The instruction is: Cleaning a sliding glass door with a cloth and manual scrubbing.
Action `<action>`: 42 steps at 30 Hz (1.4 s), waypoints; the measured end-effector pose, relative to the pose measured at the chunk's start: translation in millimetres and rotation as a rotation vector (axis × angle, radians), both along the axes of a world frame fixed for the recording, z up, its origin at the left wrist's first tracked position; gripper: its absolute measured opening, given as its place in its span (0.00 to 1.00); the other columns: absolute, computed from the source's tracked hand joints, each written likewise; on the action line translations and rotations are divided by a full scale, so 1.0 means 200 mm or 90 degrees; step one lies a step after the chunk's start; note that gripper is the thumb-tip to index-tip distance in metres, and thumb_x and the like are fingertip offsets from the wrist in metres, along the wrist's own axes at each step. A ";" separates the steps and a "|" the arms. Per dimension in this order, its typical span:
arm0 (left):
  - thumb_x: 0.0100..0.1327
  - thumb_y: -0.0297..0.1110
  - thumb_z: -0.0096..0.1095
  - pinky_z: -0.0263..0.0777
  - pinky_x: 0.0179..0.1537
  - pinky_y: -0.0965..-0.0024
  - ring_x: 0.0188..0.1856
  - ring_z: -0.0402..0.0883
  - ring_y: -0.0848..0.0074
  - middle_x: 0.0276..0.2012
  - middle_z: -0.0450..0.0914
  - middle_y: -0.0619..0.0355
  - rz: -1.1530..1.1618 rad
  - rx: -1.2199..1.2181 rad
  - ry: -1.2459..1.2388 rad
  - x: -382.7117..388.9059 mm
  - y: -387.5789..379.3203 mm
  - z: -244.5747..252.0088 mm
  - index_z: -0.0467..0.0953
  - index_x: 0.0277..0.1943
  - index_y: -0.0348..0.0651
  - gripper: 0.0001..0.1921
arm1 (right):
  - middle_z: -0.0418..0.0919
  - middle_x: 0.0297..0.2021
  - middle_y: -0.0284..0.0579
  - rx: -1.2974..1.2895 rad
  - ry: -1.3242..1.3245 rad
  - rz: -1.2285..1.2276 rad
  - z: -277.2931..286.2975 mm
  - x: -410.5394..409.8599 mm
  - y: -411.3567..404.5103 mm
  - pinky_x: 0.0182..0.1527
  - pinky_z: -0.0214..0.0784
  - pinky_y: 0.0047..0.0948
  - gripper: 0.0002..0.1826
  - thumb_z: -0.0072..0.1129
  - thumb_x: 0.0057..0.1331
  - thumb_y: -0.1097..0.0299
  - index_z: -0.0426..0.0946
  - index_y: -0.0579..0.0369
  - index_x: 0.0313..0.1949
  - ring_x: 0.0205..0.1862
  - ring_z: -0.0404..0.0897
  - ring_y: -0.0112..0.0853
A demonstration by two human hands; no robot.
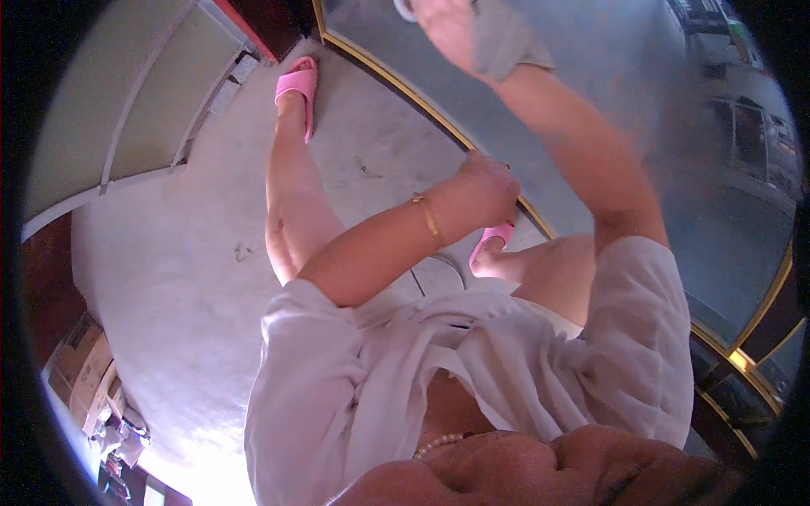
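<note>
My right hand (448, 31) is raised at the top edge of the view, in front of a large glass panel (588, 114). A grey cloth (508, 38) is bunched at this hand and hangs over the wrist; the fingertips are partly cut off. Part of a pale rounded thing (405, 9) shows beside the fingers, too little to name. My left hand (490, 190) is curled into a loose fist near the panel's gold-coloured lower frame (411, 95). Nothing shows in it, though its palm side is hidden. A gold bracelet (428, 216) circles the left wrist.
My feet, in pink slide sandals (297, 85), are spread on the grey floor (183, 253). A thin dark cable (417, 283) lies between my legs. Cardboard boxes (88, 373) stand at lower left. Pale framed panels (152, 95) rise at upper left.
</note>
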State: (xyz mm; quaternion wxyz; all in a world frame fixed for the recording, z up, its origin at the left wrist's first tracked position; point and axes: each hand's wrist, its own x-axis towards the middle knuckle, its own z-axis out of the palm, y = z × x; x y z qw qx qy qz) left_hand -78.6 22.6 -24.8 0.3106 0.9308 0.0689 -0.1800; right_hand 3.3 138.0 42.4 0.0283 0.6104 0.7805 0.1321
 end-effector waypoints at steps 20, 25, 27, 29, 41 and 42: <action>0.68 0.38 0.55 0.49 0.69 0.52 0.71 0.47 0.37 0.70 0.41 0.25 0.516 -0.023 -0.680 -0.02 0.66 0.00 0.44 0.72 0.30 0.38 | 0.76 0.40 0.38 -0.319 1.107 0.101 -1.84 0.16 0.26 0.43 0.68 0.30 0.13 0.46 0.67 0.70 0.73 0.47 0.50 0.45 0.75 0.29; 0.68 0.38 0.55 0.48 0.69 0.53 0.72 0.44 0.36 0.70 0.37 0.23 0.489 0.005 -0.688 -0.03 0.66 -0.01 0.40 0.71 0.27 0.40 | 0.75 0.39 0.36 -0.425 1.261 0.038 -2.02 0.21 0.10 0.41 0.66 0.27 0.12 0.45 0.68 0.70 0.71 0.49 0.50 0.43 0.73 0.27; 0.68 0.38 0.55 0.48 0.69 0.53 0.72 0.43 0.36 0.70 0.36 0.24 0.496 -0.002 -0.684 -0.02 0.64 0.00 0.40 0.72 0.28 0.40 | 0.74 0.38 0.36 -0.447 1.321 0.015 -2.05 0.22 0.00 0.41 0.65 0.26 0.12 0.44 0.68 0.70 0.71 0.50 0.50 0.42 0.73 0.26; 0.68 0.37 0.55 0.47 0.70 0.53 0.72 0.42 0.37 0.70 0.36 0.24 0.505 -0.013 -0.661 -0.03 0.63 0.03 0.39 0.72 0.28 0.40 | 0.73 0.38 0.35 -0.457 1.386 -0.005 -2.07 0.24 -0.11 0.40 0.65 0.24 0.12 0.44 0.69 0.70 0.70 0.50 0.49 0.41 0.72 0.25; 0.69 0.33 0.55 0.40 0.72 0.64 0.76 0.34 0.53 0.72 0.33 0.30 0.476 -0.041 -0.612 -0.10 0.63 0.02 0.38 0.72 0.30 0.40 | 0.68 0.28 0.30 -0.414 1.445 -0.496 -1.81 0.54 -1.12 0.31 0.59 0.18 0.06 0.42 0.69 0.70 0.70 0.50 0.40 0.30 0.66 0.19; 0.69 0.32 0.54 0.37 0.72 0.65 0.76 0.33 0.56 0.73 0.34 0.32 0.451 -0.014 -0.619 -0.11 0.64 -0.01 0.38 0.72 0.30 0.38 | 0.69 0.30 0.32 -0.406 1.369 -0.601 -1.76 0.55 -1.18 0.33 0.59 0.20 0.06 0.42 0.69 0.69 0.71 0.50 0.41 0.31 0.67 0.20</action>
